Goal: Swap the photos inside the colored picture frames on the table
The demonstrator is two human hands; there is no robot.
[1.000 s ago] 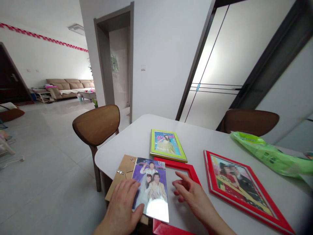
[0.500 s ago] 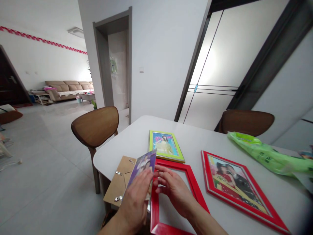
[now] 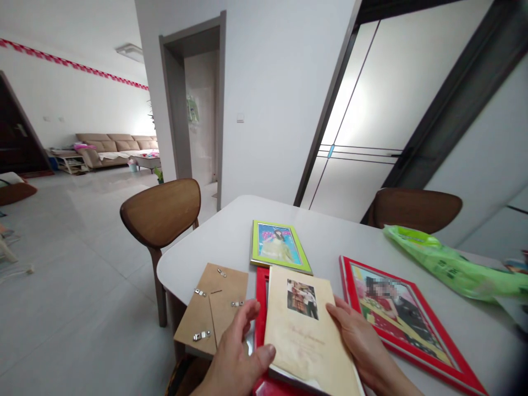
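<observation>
A cream sheet with a small photo printed on it [image 3: 307, 335], the turned-over picture, lies over an empty red frame [image 3: 259, 308] near the table's front edge. My left hand [image 3: 237, 360] grips the sheet's left edge with thumb on top. My right hand [image 3: 363, 346] holds its right edge, fingers curled along it. A brown frame backing board with metal clips [image 3: 212, 305] lies to the left of the red frame, beside my left hand.
A green-framed photo [image 3: 278, 246] lies beyond the red frame, and a larger red-framed photo [image 3: 406, 322] to the right. A green plastic bag [image 3: 454, 267] lies at the far right of the white table [image 3: 231, 231]. Two wooden chairs [image 3: 163, 212] stand around it.
The photo has been flipped over from face up to its cream back and laid across the empty red frame. Both hands moved to its side edges.
</observation>
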